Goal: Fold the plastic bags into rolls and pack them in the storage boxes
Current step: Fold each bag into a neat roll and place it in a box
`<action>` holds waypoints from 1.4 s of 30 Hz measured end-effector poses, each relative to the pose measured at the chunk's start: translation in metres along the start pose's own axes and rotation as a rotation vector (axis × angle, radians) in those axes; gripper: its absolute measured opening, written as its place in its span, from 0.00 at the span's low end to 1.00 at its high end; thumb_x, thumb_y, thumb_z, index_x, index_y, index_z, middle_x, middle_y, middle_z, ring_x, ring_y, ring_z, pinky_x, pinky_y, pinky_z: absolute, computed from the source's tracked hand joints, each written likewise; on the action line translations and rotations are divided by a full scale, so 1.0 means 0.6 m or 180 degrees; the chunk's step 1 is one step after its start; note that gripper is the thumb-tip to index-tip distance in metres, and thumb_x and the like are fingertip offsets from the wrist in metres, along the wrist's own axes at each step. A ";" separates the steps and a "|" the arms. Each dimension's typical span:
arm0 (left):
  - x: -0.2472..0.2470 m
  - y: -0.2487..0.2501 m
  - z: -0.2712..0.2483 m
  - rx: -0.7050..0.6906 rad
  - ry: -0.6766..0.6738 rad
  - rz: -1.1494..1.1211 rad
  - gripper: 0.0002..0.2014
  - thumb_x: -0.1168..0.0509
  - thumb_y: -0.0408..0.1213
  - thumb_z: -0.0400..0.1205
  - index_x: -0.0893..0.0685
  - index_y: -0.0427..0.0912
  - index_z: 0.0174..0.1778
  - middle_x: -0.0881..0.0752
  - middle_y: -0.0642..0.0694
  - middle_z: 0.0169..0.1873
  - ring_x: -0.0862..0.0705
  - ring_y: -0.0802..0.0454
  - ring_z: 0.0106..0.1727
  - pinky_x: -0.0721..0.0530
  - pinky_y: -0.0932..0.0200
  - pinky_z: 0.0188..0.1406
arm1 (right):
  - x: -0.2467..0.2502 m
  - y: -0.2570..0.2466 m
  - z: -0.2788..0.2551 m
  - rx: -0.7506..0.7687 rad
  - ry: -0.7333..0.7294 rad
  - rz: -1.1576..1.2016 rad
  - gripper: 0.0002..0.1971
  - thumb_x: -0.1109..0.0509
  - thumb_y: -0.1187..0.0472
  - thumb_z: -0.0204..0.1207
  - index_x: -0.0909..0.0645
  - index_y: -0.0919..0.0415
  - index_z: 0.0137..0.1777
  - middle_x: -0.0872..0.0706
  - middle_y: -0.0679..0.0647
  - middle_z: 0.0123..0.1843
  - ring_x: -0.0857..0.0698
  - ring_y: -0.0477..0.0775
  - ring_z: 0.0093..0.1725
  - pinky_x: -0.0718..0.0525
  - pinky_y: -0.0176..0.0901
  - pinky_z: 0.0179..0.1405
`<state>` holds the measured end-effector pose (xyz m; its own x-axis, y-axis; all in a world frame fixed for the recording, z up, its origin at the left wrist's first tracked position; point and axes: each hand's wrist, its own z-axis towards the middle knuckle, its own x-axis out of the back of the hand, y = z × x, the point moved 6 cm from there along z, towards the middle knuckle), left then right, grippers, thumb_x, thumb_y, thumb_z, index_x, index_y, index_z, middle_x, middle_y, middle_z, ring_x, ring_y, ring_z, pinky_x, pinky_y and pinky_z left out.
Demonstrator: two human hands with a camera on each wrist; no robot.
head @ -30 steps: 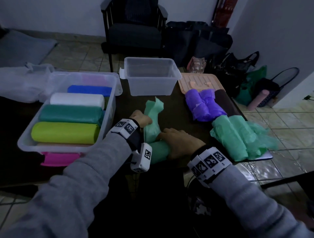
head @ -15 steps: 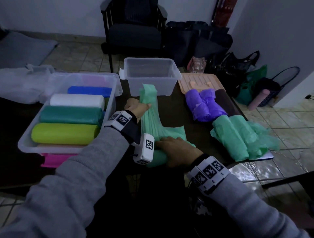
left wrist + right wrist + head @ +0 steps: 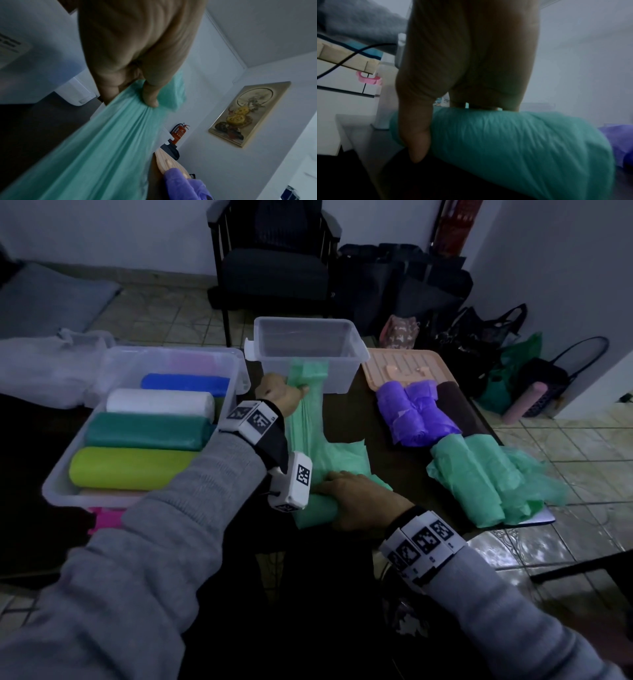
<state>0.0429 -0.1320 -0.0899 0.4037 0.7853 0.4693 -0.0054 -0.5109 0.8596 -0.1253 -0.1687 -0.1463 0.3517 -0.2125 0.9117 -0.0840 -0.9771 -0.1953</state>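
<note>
A light green plastic bag (image 3: 310, 436) lies stretched lengthwise on the dark table, its near end wound into a roll (image 3: 315, 510). My left hand (image 3: 286, 392) pinches the bag's far end (image 3: 154, 108) between thumb and fingers, just in front of the small clear box (image 3: 308, 354). My right hand (image 3: 356, 501) curls over the rolled end (image 3: 513, 142) near the table's front edge, thumb down its side. A large clear box (image 3: 61, 474) at the left holds several finished rolls: blue, white, dark green, lime.
Purple rolled bags (image 3: 414, 416) and a heap of green bags (image 3: 486, 481) lie at the right of the table, with a peach lid (image 3: 404, 364) behind them. White bags (image 3: 41, 371) lie far left. A dark chair (image 3: 274, 268) and dark bags stand beyond.
My left hand has drawn the bag's loose end away from me, from beside the roll to the small clear box, stretching the bag out. The right hand has stayed on the roll.
</note>
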 end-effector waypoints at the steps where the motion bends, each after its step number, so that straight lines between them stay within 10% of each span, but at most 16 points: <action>1: -0.001 0.002 -0.002 -0.0021 -0.0001 0.0080 0.22 0.31 0.41 0.80 0.22 0.31 0.66 0.18 0.38 0.62 0.19 0.44 0.61 0.22 0.55 0.58 | 0.000 0.002 -0.002 -0.0016 0.0025 0.0076 0.32 0.26 0.56 0.68 0.29 0.54 0.74 0.22 0.55 0.64 0.23 0.58 0.64 0.26 0.49 0.64; 6: -0.007 0.013 -0.024 -0.0577 0.0113 0.1259 0.24 0.33 0.34 0.80 0.30 0.34 0.71 0.27 0.36 0.70 0.27 0.39 0.71 0.26 0.50 0.68 | 0.005 0.001 -0.007 -0.0019 0.0138 0.0179 0.29 0.26 0.56 0.68 0.29 0.57 0.69 0.22 0.56 0.65 0.23 0.57 0.65 0.29 0.47 0.64; 12: -0.090 -0.081 -0.058 -0.0597 -0.1582 0.2705 0.22 0.45 0.42 0.87 0.29 0.34 0.74 0.28 0.37 0.73 0.27 0.41 0.72 0.27 0.52 0.63 | -0.001 0.002 -0.008 0.0007 0.0183 -0.0091 0.32 0.26 0.51 0.67 0.29 0.54 0.72 0.24 0.54 0.65 0.25 0.57 0.65 0.29 0.50 0.63; 18: -0.103 -0.128 -0.060 -0.0755 -0.1946 0.2969 0.33 0.49 0.50 0.87 0.53 0.39 0.83 0.58 0.38 0.83 0.58 0.43 0.84 0.49 0.44 0.82 | -0.004 0.001 -0.002 -0.0078 0.0006 -0.0079 0.32 0.27 0.52 0.67 0.30 0.51 0.73 0.23 0.53 0.65 0.24 0.57 0.65 0.28 0.52 0.64; 29: -0.103 -0.130 -0.062 -0.0813 -0.2032 0.3150 0.36 0.48 0.46 0.87 0.60 0.34 0.82 0.62 0.40 0.82 0.62 0.46 0.83 0.54 0.46 0.83 | -0.012 -0.018 0.001 -0.0075 -0.0066 0.0650 0.42 0.22 0.58 0.66 0.40 0.58 0.77 0.21 0.57 0.66 0.21 0.58 0.64 0.22 0.50 0.64; 36: -0.090 -0.123 -0.075 -0.0882 -0.1818 0.2393 0.41 0.39 0.46 0.84 0.61 0.46 0.83 0.59 0.43 0.83 0.58 0.46 0.84 0.48 0.42 0.82 | -0.004 -0.010 -0.004 -0.0124 0.0181 0.0910 0.31 0.20 0.60 0.65 0.25 0.63 0.68 0.24 0.59 0.64 0.23 0.58 0.63 0.28 0.38 0.59; 39: -0.069 -0.095 -0.092 -0.1041 -0.1034 0.2187 0.31 0.38 0.45 0.83 0.41 0.44 0.81 0.42 0.41 0.80 0.41 0.43 0.80 0.36 0.46 0.76 | -0.001 -0.006 0.001 -0.0161 0.0143 0.0639 0.32 0.21 0.55 0.66 0.24 0.59 0.70 0.25 0.59 0.65 0.29 0.59 0.66 0.30 0.45 0.67; 42: -0.044 -0.083 -0.115 -0.1029 -0.0822 0.1747 0.13 0.39 0.43 0.84 0.18 0.40 0.59 0.18 0.43 0.60 0.21 0.51 0.56 0.24 0.56 0.55 | 0.000 -0.001 0.006 -0.0186 0.0081 0.0600 0.32 0.21 0.52 0.67 0.24 0.57 0.72 0.23 0.60 0.64 0.27 0.59 0.66 0.28 0.46 0.66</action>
<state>-0.0308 -0.1031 -0.1312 0.4695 0.3135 0.8254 -0.5280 -0.6496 0.5470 -0.1219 -0.1681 -0.1475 0.3010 -0.3907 0.8699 -0.2003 -0.9178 -0.3429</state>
